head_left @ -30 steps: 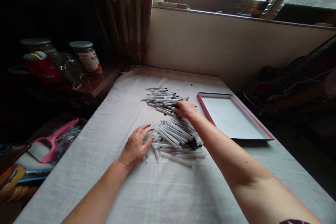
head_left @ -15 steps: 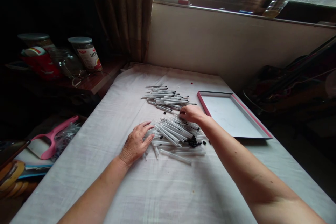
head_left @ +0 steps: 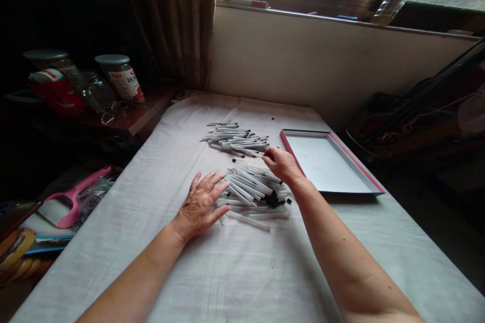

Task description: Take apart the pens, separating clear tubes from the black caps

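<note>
My left hand (head_left: 202, 207) is spread open at the left side of a near pile of clear and whitish pen barrels (head_left: 248, 189), its fingertips at their ends. Further up, my right hand (head_left: 280, 162) pinches the right end of a slim pen barrel (head_left: 248, 151) that lies along the front of the far pile. That far pile of pen barrels (head_left: 227, 135) has dark tips pointing mostly right. Small black end caps (head_left: 275, 201) are heaped at the right of the near pile. One loose black cap (head_left: 234, 160) lies between the piles.
A shallow tray with pink sides (head_left: 322, 161) sits to the right on the white cloth (head_left: 227, 282). A tiny red piece (head_left: 273, 118) lies at the back. Left of the table are a brown shelf (head_left: 138, 118) with jars (head_left: 121, 78) and a pink-handled item (head_left: 71, 207).
My right hand has shifted slightly up to the end of a barrel at the far pile. My left hand has spread its fingers wider over the near pile's left side. The view has turned a little.
</note>
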